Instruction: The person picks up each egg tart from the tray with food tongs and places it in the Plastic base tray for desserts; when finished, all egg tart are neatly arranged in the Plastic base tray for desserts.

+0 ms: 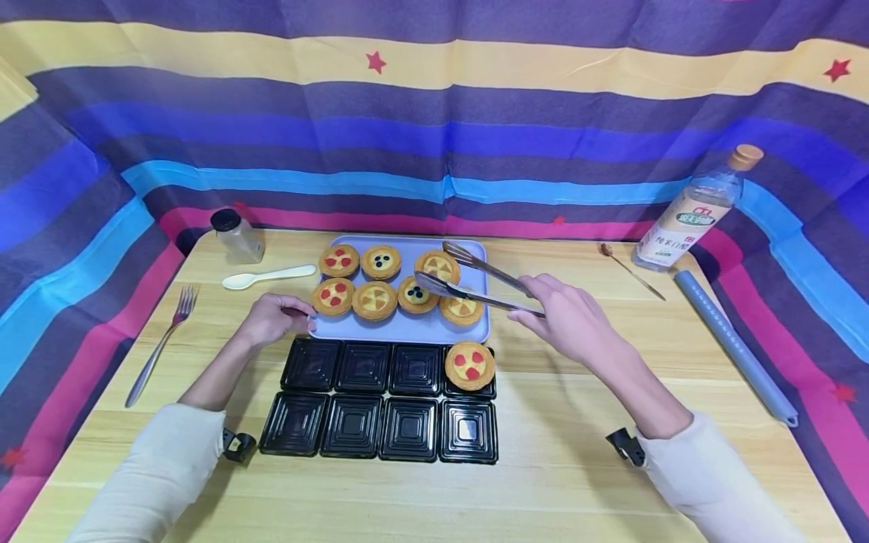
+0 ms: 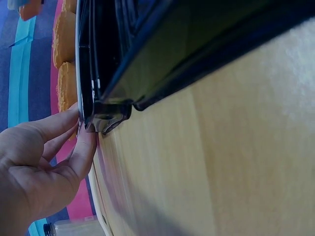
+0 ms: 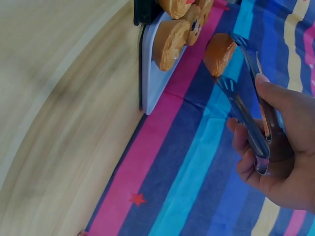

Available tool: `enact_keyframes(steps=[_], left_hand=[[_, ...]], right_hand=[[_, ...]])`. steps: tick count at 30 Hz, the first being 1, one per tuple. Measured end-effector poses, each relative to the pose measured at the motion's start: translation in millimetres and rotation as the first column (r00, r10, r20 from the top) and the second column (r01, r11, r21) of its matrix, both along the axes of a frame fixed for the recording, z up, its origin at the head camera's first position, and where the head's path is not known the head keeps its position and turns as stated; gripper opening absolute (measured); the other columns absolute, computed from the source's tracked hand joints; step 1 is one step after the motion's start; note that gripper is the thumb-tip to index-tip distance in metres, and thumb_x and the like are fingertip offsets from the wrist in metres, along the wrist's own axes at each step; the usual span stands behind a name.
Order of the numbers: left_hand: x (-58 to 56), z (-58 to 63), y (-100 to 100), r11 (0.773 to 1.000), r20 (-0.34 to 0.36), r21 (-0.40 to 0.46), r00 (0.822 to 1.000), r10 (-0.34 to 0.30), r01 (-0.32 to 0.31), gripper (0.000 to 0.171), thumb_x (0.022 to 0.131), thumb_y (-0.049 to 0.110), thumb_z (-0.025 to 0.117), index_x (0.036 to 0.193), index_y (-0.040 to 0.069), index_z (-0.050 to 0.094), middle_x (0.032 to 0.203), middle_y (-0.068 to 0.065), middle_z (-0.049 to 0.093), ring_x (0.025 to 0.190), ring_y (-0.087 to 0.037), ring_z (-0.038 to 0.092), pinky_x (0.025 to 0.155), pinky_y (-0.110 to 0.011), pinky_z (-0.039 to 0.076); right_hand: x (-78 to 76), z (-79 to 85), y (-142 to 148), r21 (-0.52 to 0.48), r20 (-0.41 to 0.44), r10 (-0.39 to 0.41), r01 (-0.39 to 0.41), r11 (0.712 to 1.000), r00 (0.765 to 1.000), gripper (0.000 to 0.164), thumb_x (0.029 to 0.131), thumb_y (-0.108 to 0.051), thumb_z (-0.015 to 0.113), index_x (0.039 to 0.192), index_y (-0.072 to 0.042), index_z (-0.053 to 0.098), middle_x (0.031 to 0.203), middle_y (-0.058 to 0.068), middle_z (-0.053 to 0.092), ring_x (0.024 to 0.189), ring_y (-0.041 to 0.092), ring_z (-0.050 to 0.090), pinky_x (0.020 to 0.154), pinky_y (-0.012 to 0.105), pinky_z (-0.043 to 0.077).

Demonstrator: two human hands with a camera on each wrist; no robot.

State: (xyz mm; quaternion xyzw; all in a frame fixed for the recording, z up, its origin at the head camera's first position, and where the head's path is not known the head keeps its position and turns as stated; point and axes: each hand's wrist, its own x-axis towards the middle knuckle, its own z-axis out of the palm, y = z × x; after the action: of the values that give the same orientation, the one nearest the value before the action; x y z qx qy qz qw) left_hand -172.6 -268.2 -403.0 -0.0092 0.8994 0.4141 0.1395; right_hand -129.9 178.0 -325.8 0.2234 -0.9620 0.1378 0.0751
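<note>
My right hand (image 1: 566, 317) holds metal tongs (image 3: 253, 118); their tips grip an egg tart (image 3: 220, 54) with pale wedges on top, raised above the lavender tray (image 1: 483, 283). Several other tarts stand on that tray, topped with red pieces, dark berries or wedges. At the tray's near left corner, my left hand (image 1: 271, 320) pinches the rim between thumb and fingers. Just in front lie black plastic boxes (image 1: 353, 426) in two rows. One red-topped tart (image 1: 470, 366) sits in the back-right compartment.
A jar with black lid (image 1: 237, 237), a white spoon (image 1: 268, 277) and a fork (image 1: 163, 343) lie to the left. On the right are a vinegar bottle (image 1: 695, 211), a thin long-handled spoon (image 1: 631, 270) and a grey-blue stick (image 1: 736, 347). Striped cloth (image 1: 407, 151) hangs around the table.
</note>
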Motion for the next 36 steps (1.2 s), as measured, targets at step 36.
enact_keyframes(steps=[36], left_hand=[[-1.4,-0.2,-1,1.000,0.005,0.007,1.000,-0.003,0.003,0.027,0.081,0.007,0.073,0.103,-0.007,0.067,0.090,-0.012,0.072,0.071,-0.007,0.061,0.066,-0.025,0.052]], right_hand=[[60.8,-30.9,-2,0.044,-0.058,0.240,-0.237,0.970,0.969,0.055,0.077,-0.039,0.075,0.118,-0.005,0.062,0.107,0.007,0.070,0.087,0.021,0.070,0.072,0.034,0.057]])
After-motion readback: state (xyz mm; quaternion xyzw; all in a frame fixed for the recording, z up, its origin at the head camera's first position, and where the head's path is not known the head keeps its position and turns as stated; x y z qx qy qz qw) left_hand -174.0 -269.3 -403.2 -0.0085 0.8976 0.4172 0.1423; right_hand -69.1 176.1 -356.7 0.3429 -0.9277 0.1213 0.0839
